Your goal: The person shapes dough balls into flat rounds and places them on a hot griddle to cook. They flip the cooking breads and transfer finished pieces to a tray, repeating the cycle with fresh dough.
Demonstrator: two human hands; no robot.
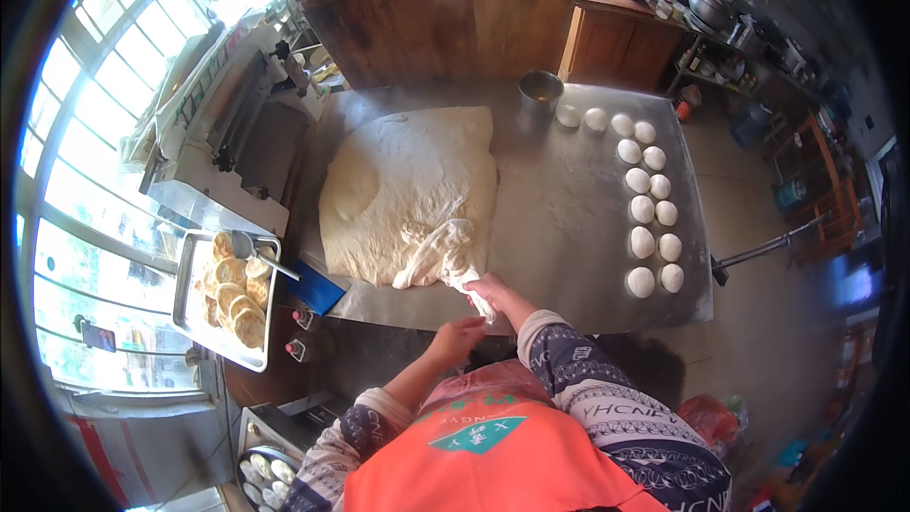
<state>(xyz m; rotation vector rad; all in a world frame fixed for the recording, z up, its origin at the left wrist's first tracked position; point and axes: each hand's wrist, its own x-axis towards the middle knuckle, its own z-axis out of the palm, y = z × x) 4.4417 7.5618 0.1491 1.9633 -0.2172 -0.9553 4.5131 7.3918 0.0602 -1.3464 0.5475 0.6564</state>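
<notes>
A large slab of pale dough [419,178] covers the left part of the metal worktop [554,227]. Its near edge is torn and gathered into wrinkled folds, drawn out toward me as a thick strip [462,274]. My right hand [492,291] is closed around this strip, and the strip's end pokes out below the fingers. Just left of that end is my left hand [458,338], its fingers loosely extended with nothing visible in them. Whether its fingertips touch the dough is unclear. Several round dough balls [641,210] lie in rows along the worktop's right side.
A metal pot [540,91] stands at the back edge. On the left are a dough-rolling machine [242,149], a tray [182,277] of browned flatbreads [231,295] with a spatula [245,247], and a blue flat object [313,287]. A round pan [264,452] holds pale dough pieces, lower left.
</notes>
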